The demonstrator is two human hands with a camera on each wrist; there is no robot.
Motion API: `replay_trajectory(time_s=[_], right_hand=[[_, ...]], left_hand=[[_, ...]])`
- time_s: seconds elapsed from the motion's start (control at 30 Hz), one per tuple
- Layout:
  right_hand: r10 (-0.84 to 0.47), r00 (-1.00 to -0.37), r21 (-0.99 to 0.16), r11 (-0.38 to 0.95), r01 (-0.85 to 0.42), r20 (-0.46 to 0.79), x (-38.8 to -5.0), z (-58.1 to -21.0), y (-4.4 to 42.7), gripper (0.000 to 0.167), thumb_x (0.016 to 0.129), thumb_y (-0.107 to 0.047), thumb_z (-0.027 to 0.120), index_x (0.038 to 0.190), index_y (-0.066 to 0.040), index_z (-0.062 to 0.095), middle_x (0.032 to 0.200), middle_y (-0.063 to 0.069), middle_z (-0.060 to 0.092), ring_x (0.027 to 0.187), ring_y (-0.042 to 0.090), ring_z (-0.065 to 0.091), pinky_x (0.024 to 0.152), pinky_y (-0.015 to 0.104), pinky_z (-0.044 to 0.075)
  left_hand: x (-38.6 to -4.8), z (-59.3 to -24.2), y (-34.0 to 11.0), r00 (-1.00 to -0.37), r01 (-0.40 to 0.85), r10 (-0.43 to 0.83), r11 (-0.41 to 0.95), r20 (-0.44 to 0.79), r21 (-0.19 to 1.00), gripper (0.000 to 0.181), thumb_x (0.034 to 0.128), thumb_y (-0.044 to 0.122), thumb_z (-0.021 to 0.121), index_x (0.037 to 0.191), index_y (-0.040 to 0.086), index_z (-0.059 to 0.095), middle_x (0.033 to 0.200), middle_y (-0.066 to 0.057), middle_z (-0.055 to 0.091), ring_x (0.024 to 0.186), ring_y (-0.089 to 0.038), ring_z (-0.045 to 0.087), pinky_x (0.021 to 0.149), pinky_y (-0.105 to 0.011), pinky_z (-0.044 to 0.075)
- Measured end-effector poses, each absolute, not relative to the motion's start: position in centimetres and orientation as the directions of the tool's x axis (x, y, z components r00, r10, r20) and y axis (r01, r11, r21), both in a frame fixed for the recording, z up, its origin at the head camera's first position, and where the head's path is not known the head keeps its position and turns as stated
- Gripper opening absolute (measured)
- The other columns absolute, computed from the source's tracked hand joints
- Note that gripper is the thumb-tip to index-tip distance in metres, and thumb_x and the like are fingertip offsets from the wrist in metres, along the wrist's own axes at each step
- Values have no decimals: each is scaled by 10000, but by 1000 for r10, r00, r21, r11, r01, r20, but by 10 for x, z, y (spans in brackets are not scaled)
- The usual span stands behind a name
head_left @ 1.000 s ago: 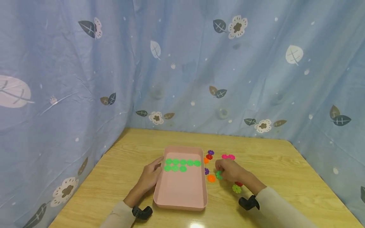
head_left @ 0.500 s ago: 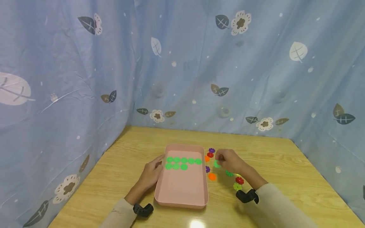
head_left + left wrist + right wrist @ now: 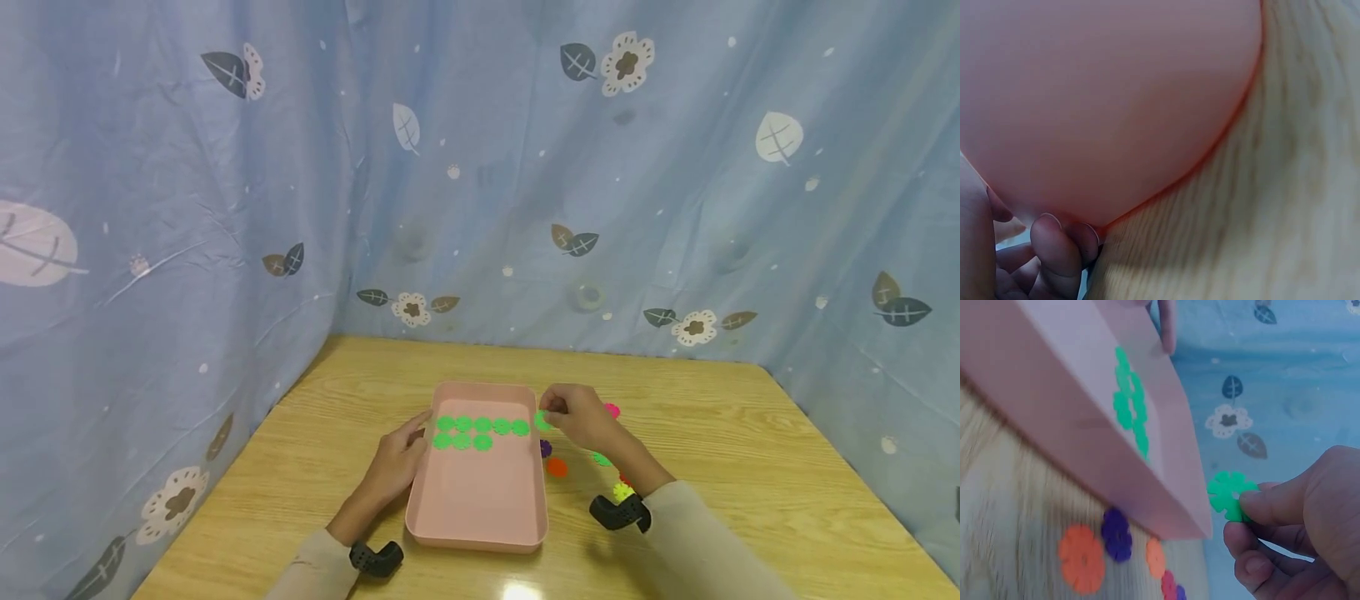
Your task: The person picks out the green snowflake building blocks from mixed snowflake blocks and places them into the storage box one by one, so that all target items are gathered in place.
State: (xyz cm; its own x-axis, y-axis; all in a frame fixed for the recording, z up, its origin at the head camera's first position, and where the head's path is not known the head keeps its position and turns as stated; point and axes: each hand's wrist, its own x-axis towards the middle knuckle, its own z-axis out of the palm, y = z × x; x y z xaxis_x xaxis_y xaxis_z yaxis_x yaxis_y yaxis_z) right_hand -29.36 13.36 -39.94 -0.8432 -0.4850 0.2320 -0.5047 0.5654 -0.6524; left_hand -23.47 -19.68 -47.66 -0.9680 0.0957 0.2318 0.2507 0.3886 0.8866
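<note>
A pink tray [image 3: 477, 500] lies on the table, with several green flower-shaped discs [image 3: 482, 425] set in two rows in its far half. My left hand [image 3: 400, 460] holds the tray's left wall; in the left wrist view curled fingers [image 3: 1057, 247] meet the tray at its lower edge. Just above the tray's right rim, near the far corner, my right hand [image 3: 583, 417] pinches a green flower disc [image 3: 1229, 492] between thumb and fingers. The right wrist view shows this disc held up, apart from the tray wall.
Right of the tray lie an orange disc [image 3: 557, 467], a purple disc [image 3: 546, 448] and, by the right forearm, a yellow disc [image 3: 622, 492]. A pink disc [image 3: 612, 410] sits farther back. A blue patterned curtain [image 3: 480, 167] surrounds the wooden table [image 3: 712, 433].
My right hand has lifted a green disc off the table and carried it left to the tray's right rim. The left hand stays at the tray's left side.
</note>
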Motion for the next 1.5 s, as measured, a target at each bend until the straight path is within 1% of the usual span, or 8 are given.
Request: replay_trajectory(time_s=[0.3,0.5,0.8,0.93,1.03,1.2,1.43,1.5], right_hand=[[-500,-837,-652,563,-509,222,-296,-402,105,75,898,57,664,952,45,715,814,28,659,718,131,583,661,262,535],[-498,-837,-614,595,-519,225,-299,-407,87,136,841,106,655,936,55,738,892,122,716,822,219,672,733,356,582],[-492,-840,-542,653,-529,226,-299,-413,72,267,756,204,583,834,47,784,924,173,747,866,294,701,736,418,609],[-520,-823,-530,642,-554,230,-296,-416,65,377,686,257,467,473,-53,443,533,-30,408,526,89,322,476,234,329],[-548,-801,-476,652,-590,240,-295,-418,61,484,651,256,402,560,-165,179,598,-44,89,564,110,60,523,276,106],[-523,-822,-419,710,-566,225,-293,-418,56,530,687,230,443,539,-199,169,589,-92,66,546,78,42,497,246,74],[-489,-856,-468,724,-507,170,-290,-422,53,518,719,204,492,526,-188,214,578,-102,90,526,76,66,473,243,91],[-509,-844,-473,709,-523,170,-288,-424,53,514,712,208,485,544,-191,206,591,-103,88,538,82,68,485,247,98]], left_hand=[[-239,-471,-194,-964,264,82,423,253,867,504,1011,63,418,1513,47,467,1289,-243,661,770,-175,682,656,-251,529],[-240,-470,-197,-968,251,104,394,229,884,515,1017,60,414,1531,45,437,1321,-286,625,502,-140,528,487,-249,467],[-239,-472,-194,-969,246,84,419,232,874,510,1016,73,418,1525,51,450,1296,-259,651,897,-232,710,711,-281,548],[-237,-474,-192,-969,244,88,427,229,871,516,1011,72,416,1525,41,446,1305,-278,637,1005,-286,711,733,-287,556],[-236,-474,-192,-969,245,86,437,231,865,518,1006,74,417,1523,43,452,1307,-276,636,1021,-270,703,727,-267,542],[-236,-471,-194,-966,259,94,427,242,866,517,1009,75,415,1523,31,444,1301,-277,641,720,-248,687,603,-272,539],[-233,-475,-195,-969,245,92,406,228,880,511,1017,76,415,1526,42,443,1305,-276,639,990,-292,728,753,-302,587],[-232,-477,-196,-971,241,98,401,220,884,511,1018,68,411,1527,36,438,1307,-285,634,876,-285,737,691,-305,586]])
